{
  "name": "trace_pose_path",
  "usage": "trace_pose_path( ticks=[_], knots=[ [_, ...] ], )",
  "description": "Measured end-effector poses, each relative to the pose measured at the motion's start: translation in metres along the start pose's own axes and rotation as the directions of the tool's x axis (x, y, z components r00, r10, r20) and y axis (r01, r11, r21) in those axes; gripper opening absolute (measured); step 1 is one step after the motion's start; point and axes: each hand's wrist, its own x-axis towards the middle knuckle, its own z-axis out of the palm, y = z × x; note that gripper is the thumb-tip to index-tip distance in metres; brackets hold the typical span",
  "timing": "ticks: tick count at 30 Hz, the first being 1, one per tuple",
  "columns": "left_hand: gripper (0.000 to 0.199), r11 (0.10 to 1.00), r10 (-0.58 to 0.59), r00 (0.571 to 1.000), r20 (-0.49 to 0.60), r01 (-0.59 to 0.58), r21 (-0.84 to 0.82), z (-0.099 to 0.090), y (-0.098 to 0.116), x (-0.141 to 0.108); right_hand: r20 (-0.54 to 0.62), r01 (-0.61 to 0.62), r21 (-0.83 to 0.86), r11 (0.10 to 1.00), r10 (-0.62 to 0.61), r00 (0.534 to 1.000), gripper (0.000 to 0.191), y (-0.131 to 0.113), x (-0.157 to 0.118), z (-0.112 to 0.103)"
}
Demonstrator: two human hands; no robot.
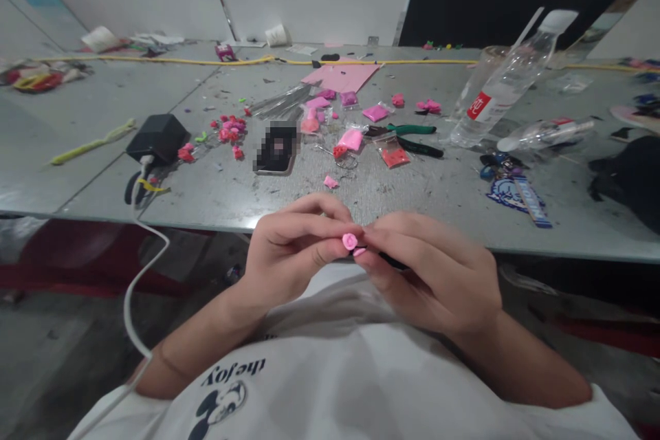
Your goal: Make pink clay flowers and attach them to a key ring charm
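Note:
Just in front of the table edge, my left hand (304,237) pinches a small pink clay rose (350,241) between thumb and fingertips. My right hand (433,268) meets it there, thumb and fingers closed on a small pink clay piece (359,252) with something thin and dark against it. Whether that piece is joined to the rose I cannot make out. A loose lump of pink clay (331,182) lies on the table beyond my fingers.
Behind are a phone (277,149), green-handled pliers (412,130), a bag of red clay (394,155) and red-pink clay flowers (232,128). A black power adapter (157,137) with a white cable (135,289) sits left. At right, a tilted plastic bottle (508,89) leans by a cup.

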Motion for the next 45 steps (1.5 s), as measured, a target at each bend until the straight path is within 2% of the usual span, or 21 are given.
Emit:
trace_pose_path(
  ticks=[12, 19, 22, 28, 36, 42, 45],
  knots=[
    [0.025, 0.999, -0.038, 0.999, -0.015, 0.038, 0.009, 0.003, 0.013, 0.003, 0.041, -0.011, -0.020, 1.000, 0.012, 0.999, 0.021, -0.003, 0.000, -0.003],
    [0.020, 0.995, -0.095, 0.995, -0.009, 0.095, -0.021, 0.008, 0.019, 0.002, 0.034, 0.095, -0.139, 0.986, -0.091, 0.995, 0.009, -0.002, -0.001, -0.004],
    [0.021, 0.989, -0.143, 0.989, 0.044, 0.144, -0.026, 0.008, 0.023, 0.003, 0.025, 0.133, -0.179, 0.975, -0.131, 0.991, 0.017, -0.002, -0.003, -0.005],
    [0.022, 0.959, -0.236, 0.956, 0.174, 0.259, -0.117, 0.004, 0.027, 0.004, 0.031, 0.100, -0.080, 0.992, -0.098, 0.995, 0.033, -0.005, -0.003, -0.009],
    [0.020, 0.913, -0.312, 0.921, 0.233, 0.358, -0.195, 0.007, 0.029, 0.004, 0.064, 0.062, 0.052, 0.997, -0.065, 0.996, 0.033, -0.006, 0.001, -0.013],
    [0.019, 0.878, -0.314, 0.910, 0.269, 0.387, -0.283, 0.008, 0.022, -0.001, 0.091, 0.022, 0.090, 0.996, -0.031, 0.995, 0.029, -0.003, -0.002, -0.013],
    [0.016, 0.884, -0.280, 0.924, 0.260, 0.354, -0.307, 0.002, 0.010, -0.001, 0.018, 0.023, 0.237, 0.971, -0.028, 0.999, 0.030, 0.006, -0.006, -0.007]
  ],
)
